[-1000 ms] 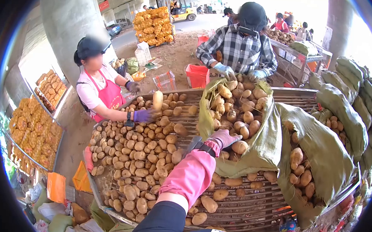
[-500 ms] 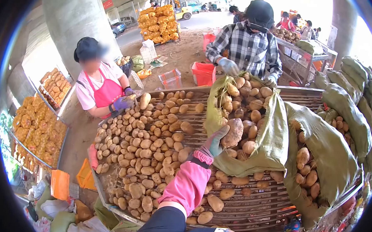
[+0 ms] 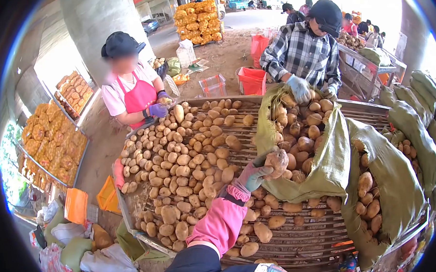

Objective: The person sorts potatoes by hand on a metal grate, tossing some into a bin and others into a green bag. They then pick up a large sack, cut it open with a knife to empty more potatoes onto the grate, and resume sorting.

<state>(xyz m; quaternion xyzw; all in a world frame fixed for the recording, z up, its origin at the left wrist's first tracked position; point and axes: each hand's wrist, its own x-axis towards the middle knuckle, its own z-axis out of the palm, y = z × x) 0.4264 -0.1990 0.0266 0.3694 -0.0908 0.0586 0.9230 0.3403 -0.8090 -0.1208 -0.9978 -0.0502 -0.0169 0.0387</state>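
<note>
My left hand [image 3: 252, 176], in a grey-green glove below a pink sleeve, is closed around a large, dirt-covered potato [image 3: 277, 162]. It holds this potato at the near left side of an open green woven sack [image 3: 326, 172] full of potatoes. My right hand [image 3: 347, 264], in a dark patterned glove, shows only partly at the lower right edge of the slatted sorting table [image 3: 315, 247]; its fingers cannot be made out. Many loose potatoes [image 3: 183, 159] cover the table to the left of my left hand.
Across the table, a person in a checked shirt [image 3: 304, 54] has gloved hands at the sack. Another in a pink apron [image 3: 134, 101] handles a potato at the left. A second open sack [image 3: 386, 177] lies at right, beside stacked full sacks [image 3: 415, 137]. Orange crates [image 3: 76, 206] stand lower left.
My view has shifted, moving the scene rightward. My left hand has turned, keeping the large potato while drawing it toward the sack's left edge. The opposite person's gloved hand has moved over the sack's potatoes.
</note>
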